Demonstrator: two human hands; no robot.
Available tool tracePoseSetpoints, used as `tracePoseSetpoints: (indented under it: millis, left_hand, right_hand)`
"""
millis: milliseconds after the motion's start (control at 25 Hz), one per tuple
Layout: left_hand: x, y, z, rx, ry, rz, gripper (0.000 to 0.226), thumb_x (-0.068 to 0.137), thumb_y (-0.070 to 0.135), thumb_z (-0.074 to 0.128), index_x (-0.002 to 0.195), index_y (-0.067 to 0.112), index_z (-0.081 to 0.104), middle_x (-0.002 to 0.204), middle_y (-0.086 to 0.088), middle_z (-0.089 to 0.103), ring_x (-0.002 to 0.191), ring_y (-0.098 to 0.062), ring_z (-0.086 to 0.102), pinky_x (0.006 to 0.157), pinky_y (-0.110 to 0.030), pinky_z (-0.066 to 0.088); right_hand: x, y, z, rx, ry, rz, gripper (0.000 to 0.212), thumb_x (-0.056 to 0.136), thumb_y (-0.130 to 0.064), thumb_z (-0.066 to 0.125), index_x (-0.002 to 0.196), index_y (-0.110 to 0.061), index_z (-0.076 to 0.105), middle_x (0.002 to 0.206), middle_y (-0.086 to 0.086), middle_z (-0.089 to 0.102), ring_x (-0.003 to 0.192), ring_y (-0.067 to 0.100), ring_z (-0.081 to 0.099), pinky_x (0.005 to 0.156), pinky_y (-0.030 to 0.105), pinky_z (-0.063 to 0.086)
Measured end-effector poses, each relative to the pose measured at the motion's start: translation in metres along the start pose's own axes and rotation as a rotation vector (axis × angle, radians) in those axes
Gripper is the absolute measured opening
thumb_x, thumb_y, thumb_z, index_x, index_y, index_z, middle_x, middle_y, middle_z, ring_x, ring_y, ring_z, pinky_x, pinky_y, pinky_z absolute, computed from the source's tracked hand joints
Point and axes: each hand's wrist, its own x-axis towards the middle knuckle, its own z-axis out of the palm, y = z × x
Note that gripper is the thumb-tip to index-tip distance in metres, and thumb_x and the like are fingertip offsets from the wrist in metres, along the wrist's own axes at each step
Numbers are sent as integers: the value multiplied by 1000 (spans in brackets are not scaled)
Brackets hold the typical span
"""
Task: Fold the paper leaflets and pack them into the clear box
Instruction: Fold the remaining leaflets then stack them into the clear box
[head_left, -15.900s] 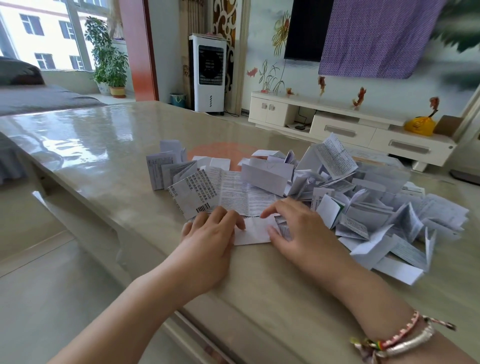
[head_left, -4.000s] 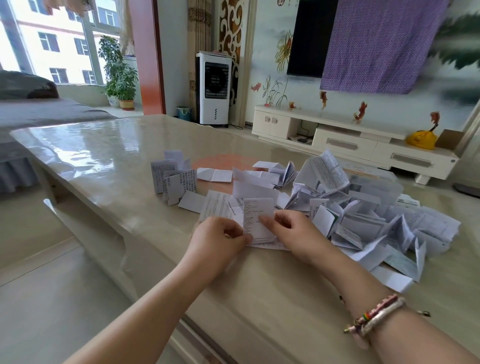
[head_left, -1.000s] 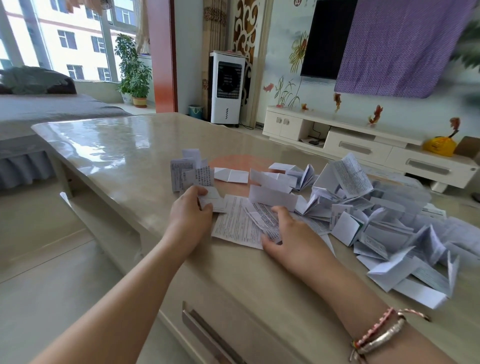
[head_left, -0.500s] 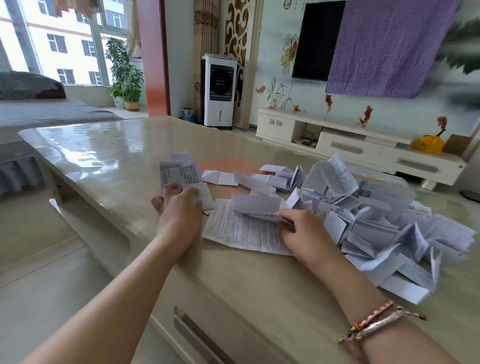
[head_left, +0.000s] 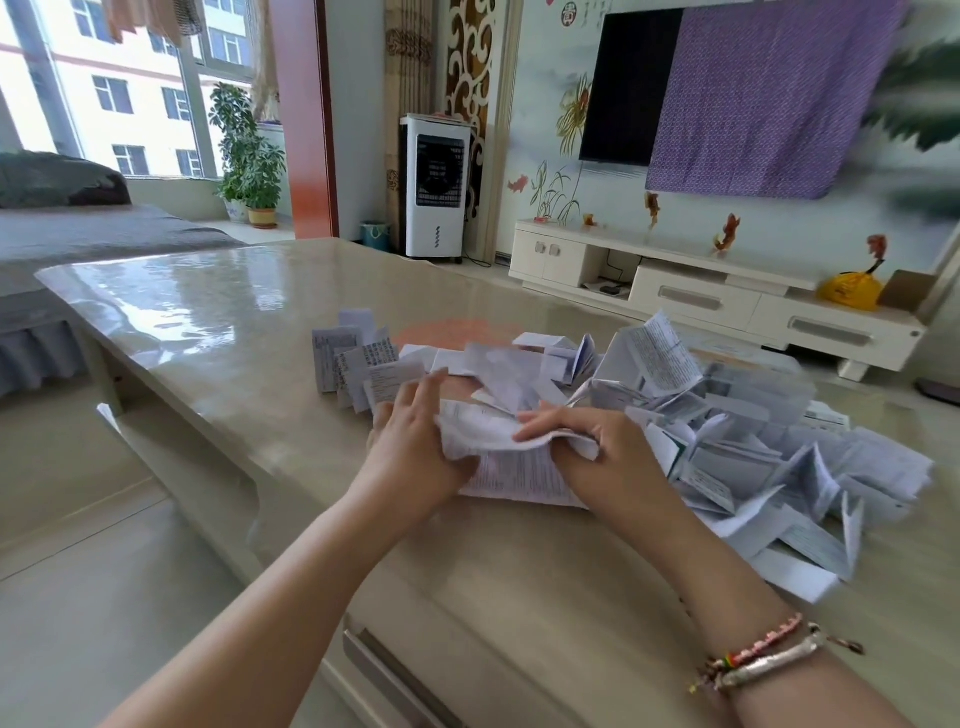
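One cam only, head-worn, wide-angle, so no shared view. Looks fwd and down across the glossy table (head_left: 218, 332), close over both forearms; leaflet pile (head_left: 727, 441) sits near, centre-right. Beyond: TV stand (head_left: 701, 296), window (head_left: 130, 88) far left. Edges bend.

Glossy beige stone-patterned table top (head_left: 218, 322) with pale window reflections and a faint orange-pink patch (head_left: 447, 328). White paper leaflets (head_left: 727, 441) printed with fine black and grey text; one shows a dark green edge (head_left: 674, 453). Purple finely patterned cloth (head_left: 769, 98) over a black flat screen (head_left: 628, 83). Pale wall mural (head_left: 550, 150) painted with orange fish and flowers. White-and-black tower fan (head_left: 435, 187). Yellow bag (head_left: 852, 289) on a cream low cabinet (head_left: 696, 291). Pink, multicoloured and silver wrist bracelets (head_left: 769, 656)
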Motion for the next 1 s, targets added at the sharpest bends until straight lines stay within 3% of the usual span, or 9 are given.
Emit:
tracePoseSetpoints:
  millis: [80,240,360,480,560,760,840,920,1000]
  left_hand:
    - [-4,-5,1,-29,-62,73,91,71,20,76,146,33,27,148,6,31,135,-25,29,111,-36,27]
    - [-11,-17,5,-34,-124,215,41,71,8,71,99,37,73,111,16,67,106,-7,61,96,-31,47]
    - [-16,-15,0,-87,-116,209,21,81,10,66,88,27,77,90,11,74,88,-7,66,84,-30,52]
    - [-16,-10,-4,-105,-115,188,10,84,16,65,81,19,74,76,5,71,79,-15,64,76,-35,52]
    - [-14,-9,-4,-125,-118,163,7,82,18,68,81,19,74,77,5,72,81,-15,65,77,-33,53]
    - [-7,-7,-2,-117,-189,92,11,76,24,77,77,13,75,74,-2,71,68,-19,64,67,-37,54]
    - [-5,-5,-2,-132,-206,1,29,76,34,77,70,7,70,64,-3,66,55,-15,55,59,-34,49]
    - [-5,-1,0,-175,-183,-104,45,76,42,76,57,6,59,51,2,51,47,-12,41,51,-26,35]
    - [-6,3,5,-232,-135,-200,48,77,44,75,60,2,60,52,2,47,47,-13,38,50,-23,30]
  right_hand:
    - [-3,1,-8,54,-91,71,50,77,16,48,79,-25,77,103,-10,73,103,-6,62,88,11,46]
    - [-6,2,-23,-21,-250,134,49,79,14,50,95,-27,73,105,-13,71,103,-8,60,88,8,44]
    - [-6,8,-26,-65,-346,150,36,81,-4,60,106,-30,65,112,-12,67,108,-6,58,94,14,45]
    - [-4,8,-30,4,-266,213,14,84,-22,70,98,-23,71,97,-3,73,91,3,65,80,16,48]
    - [-4,6,-32,53,-300,254,12,83,-23,74,94,-17,72,95,4,73,82,6,64,75,17,48]
    - [-6,9,-39,74,-414,335,28,76,-39,75,95,-19,75,99,5,74,95,15,69,88,30,51]
    - [-6,8,-37,80,-361,362,36,77,-52,68,95,-23,76,90,5,75,79,8,67,75,21,48]
    - [-4,8,-28,101,-207,439,35,82,-52,62,89,-20,75,75,-7,74,60,-4,62,59,10,44]
    - [0,12,-19,13,-110,497,36,86,-50,60,80,-16,71,65,-10,67,50,-3,57,52,11,43]
